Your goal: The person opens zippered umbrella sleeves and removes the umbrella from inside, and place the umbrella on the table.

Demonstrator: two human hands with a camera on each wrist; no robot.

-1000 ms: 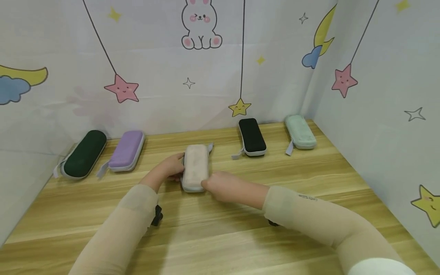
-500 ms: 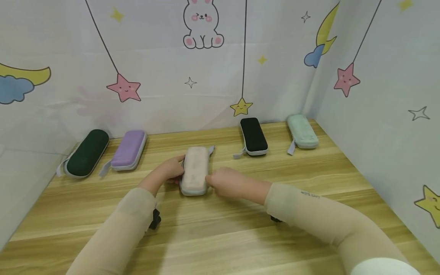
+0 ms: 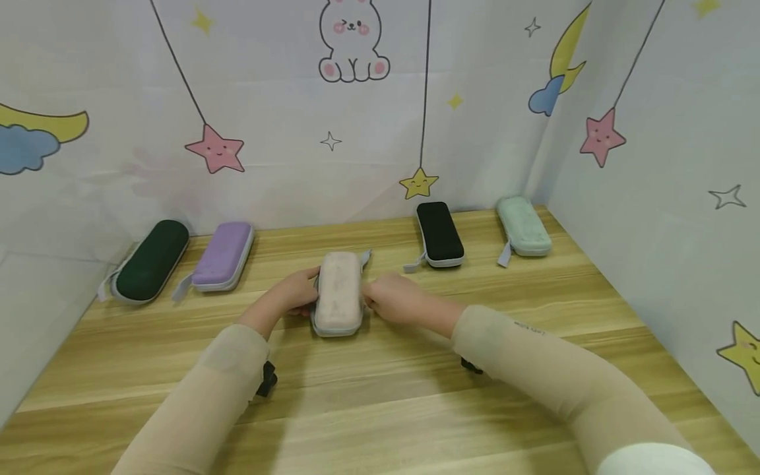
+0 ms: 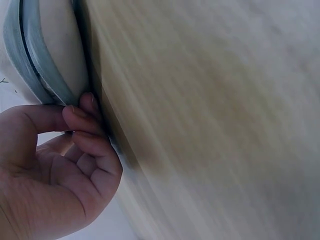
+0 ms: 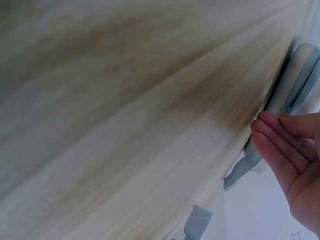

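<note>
Case (image 3: 338,290), likely light and firm-shelled, best held by its sides: my left grip (image 3: 297,293) holds its left edge, my right grip (image 3: 392,299) pinches its zip (image 5: 304,86) opposite.

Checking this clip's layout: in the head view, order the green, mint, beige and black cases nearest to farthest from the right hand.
1. Beige case: just left of the right hand
2. Black case: farther back, slightly right
3. Mint case: back right
4. Green case: far left
</note>
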